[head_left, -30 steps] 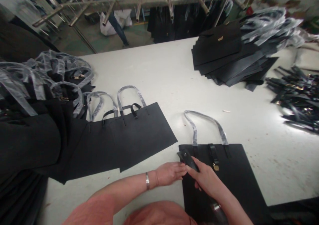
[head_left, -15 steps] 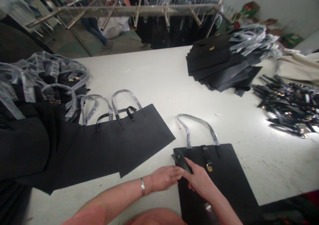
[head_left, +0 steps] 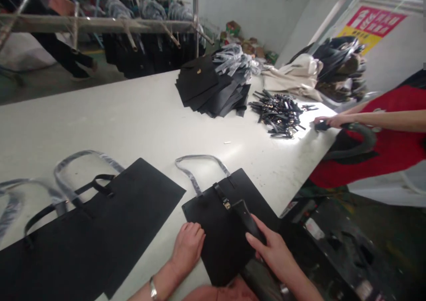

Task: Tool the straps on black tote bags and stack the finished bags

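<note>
A black tote bag (head_left: pixel 222 234) lies flat on the table, its handles (head_left: pixel 199 159) wrapped in clear plastic. Down from its top edge runs a short black strap with a gold-coloured metal fitting (head_left: pixel 226 204). My right hand (head_left: pixel 271 245) grips a black hand-held tool (head_left: pixel 244 216) with a flat, flared end, tilted over the bag just beside the fitting. Whether the tool touches the bag, I cannot tell. At the bag's left edge rests my left hand (head_left: pixel 190 243), fingers curled in and pressed together; anything inside them is hidden.
More black bags (head_left: pixel 100 230) overlap on the left. Farther back lie fanned black bags (head_left: pixel 203 88), a heap of black straps (head_left: pixel 278 114) and beige cloth (head_left: pixel 293 77). At right, a co-worker's hand (head_left: pixel 333 121) holds a dark tool with a thick hose. A metal rack (head_left: pixel 100 24) stands behind.
The view has swung right, bringing the co-worker into sight. My right hand has moved the tool from the bag's upper left corner to the fitting. My left hand has drawn away from it, fingers curling.
</note>
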`<state>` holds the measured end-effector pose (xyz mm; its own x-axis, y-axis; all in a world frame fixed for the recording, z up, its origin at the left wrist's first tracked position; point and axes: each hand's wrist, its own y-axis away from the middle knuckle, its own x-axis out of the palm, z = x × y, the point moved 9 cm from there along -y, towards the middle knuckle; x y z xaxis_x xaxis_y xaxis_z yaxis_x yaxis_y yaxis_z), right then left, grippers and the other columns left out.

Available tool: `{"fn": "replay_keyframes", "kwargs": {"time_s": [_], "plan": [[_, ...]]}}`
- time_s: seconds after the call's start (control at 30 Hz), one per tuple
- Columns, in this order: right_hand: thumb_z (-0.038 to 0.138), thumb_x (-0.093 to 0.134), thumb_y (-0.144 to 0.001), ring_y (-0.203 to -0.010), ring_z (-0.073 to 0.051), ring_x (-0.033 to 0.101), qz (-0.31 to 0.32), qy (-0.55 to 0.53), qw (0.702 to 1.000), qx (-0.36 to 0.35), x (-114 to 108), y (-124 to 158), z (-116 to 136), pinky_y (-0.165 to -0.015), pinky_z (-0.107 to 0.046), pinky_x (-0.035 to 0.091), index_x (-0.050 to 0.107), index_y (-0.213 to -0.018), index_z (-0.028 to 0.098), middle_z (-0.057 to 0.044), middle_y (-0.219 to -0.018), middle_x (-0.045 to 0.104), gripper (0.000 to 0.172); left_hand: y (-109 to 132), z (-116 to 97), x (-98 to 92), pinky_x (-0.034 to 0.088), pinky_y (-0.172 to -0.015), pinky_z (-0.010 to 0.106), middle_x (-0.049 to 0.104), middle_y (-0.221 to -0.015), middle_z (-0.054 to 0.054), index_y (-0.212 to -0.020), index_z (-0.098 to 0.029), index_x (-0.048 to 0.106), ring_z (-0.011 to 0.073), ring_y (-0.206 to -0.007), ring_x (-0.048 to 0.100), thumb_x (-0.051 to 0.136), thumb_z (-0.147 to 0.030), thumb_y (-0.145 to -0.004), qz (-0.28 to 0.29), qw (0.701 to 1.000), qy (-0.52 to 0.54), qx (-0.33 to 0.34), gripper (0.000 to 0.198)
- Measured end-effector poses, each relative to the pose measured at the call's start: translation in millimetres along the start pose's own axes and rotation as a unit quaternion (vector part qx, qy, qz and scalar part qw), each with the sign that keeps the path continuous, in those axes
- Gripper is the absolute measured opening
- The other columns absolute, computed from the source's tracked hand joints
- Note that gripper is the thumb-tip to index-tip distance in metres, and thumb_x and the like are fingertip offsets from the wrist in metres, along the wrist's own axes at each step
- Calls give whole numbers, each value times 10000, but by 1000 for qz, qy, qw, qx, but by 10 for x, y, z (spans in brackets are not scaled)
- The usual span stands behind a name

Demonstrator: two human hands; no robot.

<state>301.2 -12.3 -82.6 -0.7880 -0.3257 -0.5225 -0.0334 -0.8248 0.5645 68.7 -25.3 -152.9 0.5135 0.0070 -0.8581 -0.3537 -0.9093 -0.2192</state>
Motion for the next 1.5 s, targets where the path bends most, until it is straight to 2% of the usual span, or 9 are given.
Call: {"fn": "replay_keyframes", "kwargs": {"time_s": [0.17,0.33,0.47,0.73,0.97,1.2,1.27,1.37,1.5], "plan": [[654,515,-795,-597,-212,630,-120,-81,982,121,-556,292,-1006,-611,-327,495,398,-1446,178,27,-632,615,816,-722,-642,277,571,-916,391,620,-1218,122,-1114,-169,604,236,-1065,606,420,-72,-904,48,994,64,80,296],[693,570,-742,-553,-185,606,-158,-215,947,180,-678,433,-1560,-526,-310,460,394,-1427,185,6,-762,634,870,-1337,-1211,854,425,-1115,483,368,-1538,156,-1390,-164,448,320,-1399,374,579,-261,-910,144,966,41,210,507],[665,575,-739,-533,-166,587,-131,-241,948,161,-667,339,-1540,-505,-291,443,377,-1434,189,15,-740,616,865,-1547,-1017,1088,255,-1169,611,228,-1610,113,-1481,-286,345,373,-1473,194,555,-582,-885,158,967,-29,199,698],[595,556,-766,-456,-133,554,-80,-256,956,119,-709,-67,-1324,-442,-262,420,478,-1353,190,36,-693,563,717,-1530,-859,1071,220,-1178,588,201,-1621,98,-1509,-316,284,350,-1488,153,440,-622,-921,171,958,-81,214,681],[604,536,-830,-533,-167,618,-202,-195,955,91,-1234,-195,-1334,-529,-274,472,431,-1425,201,21,-647,622,726,-1538,-890,1081,215,-1176,591,181,-1624,110,-1513,-305,278,362,-1481,173,508,-567,-916,194,954,-99,208,691],[670,554,-728,-461,-168,567,-62,-209,969,118,-777,15,-1567,-448,-271,409,429,-1437,163,34,-575,584,881,-1520,-860,1116,172,-1192,582,134,-1635,93,-1517,-319,258,341,-1495,123,425,-616,-930,197,955,-93,201,679],[691,527,-724,-476,-186,585,-66,-190,972,125,-726,-59,-1524,-462,-282,416,432,-1436,175,36,-550,584,885,-1502,-882,1113,180,-1186,593,132,-1635,97,-1517,-314,254,346,-1495,122,424,-620,-929,204,955,-85,199,685],[730,486,-722,-571,-219,645,-138,-136,974,121,-900,-218,-1353,-571,-308,464,431,-1440,214,31,-546,620,886,-1551,-892,1065,235,-1167,598,188,-1624,88,-1496,-322,291,341,-1481,183,476,-559,-933,215,954,-69,198,638],[797,445,-686,-586,-229,647,-198,-109,968,111,-1153,-266,-1200,-617,-322,476,405,-1461,246,38,-544,635,952,-1933,-668,810,310,-1161,497,359,-1552,92,-1423,-267,395,253,-1411,355,544,-208,-918,192,967,-91,142,530]]}}
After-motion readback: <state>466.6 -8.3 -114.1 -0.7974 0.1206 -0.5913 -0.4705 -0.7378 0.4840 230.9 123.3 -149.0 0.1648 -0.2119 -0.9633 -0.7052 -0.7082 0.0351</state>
